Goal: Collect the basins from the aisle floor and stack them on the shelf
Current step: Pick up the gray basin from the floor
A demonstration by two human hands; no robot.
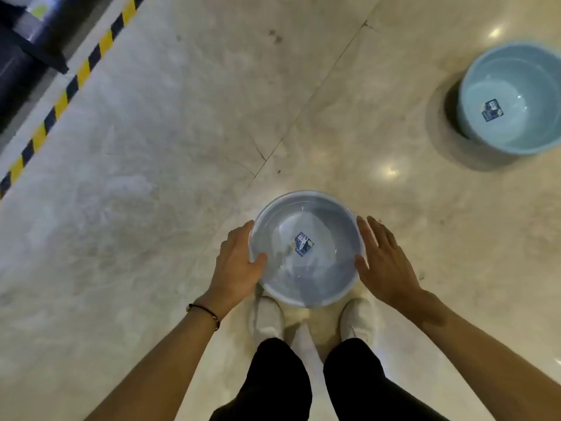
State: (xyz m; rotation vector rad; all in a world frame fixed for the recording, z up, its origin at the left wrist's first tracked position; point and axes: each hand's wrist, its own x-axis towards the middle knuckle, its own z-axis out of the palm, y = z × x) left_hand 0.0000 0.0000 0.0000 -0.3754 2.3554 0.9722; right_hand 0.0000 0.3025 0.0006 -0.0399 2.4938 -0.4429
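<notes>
A grey-blue round basin with a small label in its bottom is right in front of my feet. My left hand grips its left rim, thumb hooked over the edge into the bowl. My right hand lies flat against the right rim with fingers straight and spread. A second, light blue basin with a similar label stands upright on the floor at the far right, apart from both hands.
The floor is glossy beige marble tile. A yellow-and-black striped line runs diagonally at the left, beside a dark shelf base in the top left corner. My white shoes stand just below the basin.
</notes>
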